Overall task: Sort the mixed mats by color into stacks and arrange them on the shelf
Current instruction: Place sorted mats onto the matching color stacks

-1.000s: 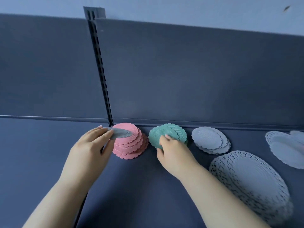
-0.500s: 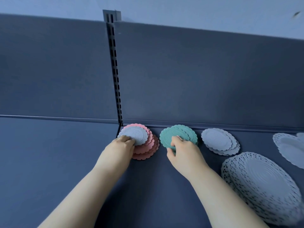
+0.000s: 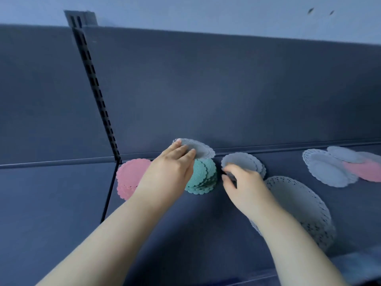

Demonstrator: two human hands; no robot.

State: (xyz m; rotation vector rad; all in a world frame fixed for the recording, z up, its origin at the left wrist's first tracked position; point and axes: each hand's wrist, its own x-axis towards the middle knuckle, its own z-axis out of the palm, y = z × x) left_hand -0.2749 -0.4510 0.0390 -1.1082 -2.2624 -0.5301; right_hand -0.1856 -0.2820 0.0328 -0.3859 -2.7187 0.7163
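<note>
pink stack (image 3: pixel 132 176): 1
teal stack (image 3: pixel 203 176): 1
small grey stack (image 3: pixel 241 162): 1
lacy white stack (image 3: pixel 299 203): 1
mixed pile (image 3: pixel 329 170): 1
loose grey mat (image 3: pixel 198 148): just 1

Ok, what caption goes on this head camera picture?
Left hand holds a grey mat above the green stack.

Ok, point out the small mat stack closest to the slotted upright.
The pink stack, right beside the upright; the green stack and grey stack lie further right.

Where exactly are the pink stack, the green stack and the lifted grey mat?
pink stack (image 3: pixel 131 174): head view, bare left part of the top mat.
green stack (image 3: pixel 204 176): head view, its scalloped right side.
grey mat (image 3: pixel 204 149): head view, its uncovered right half.
</note>
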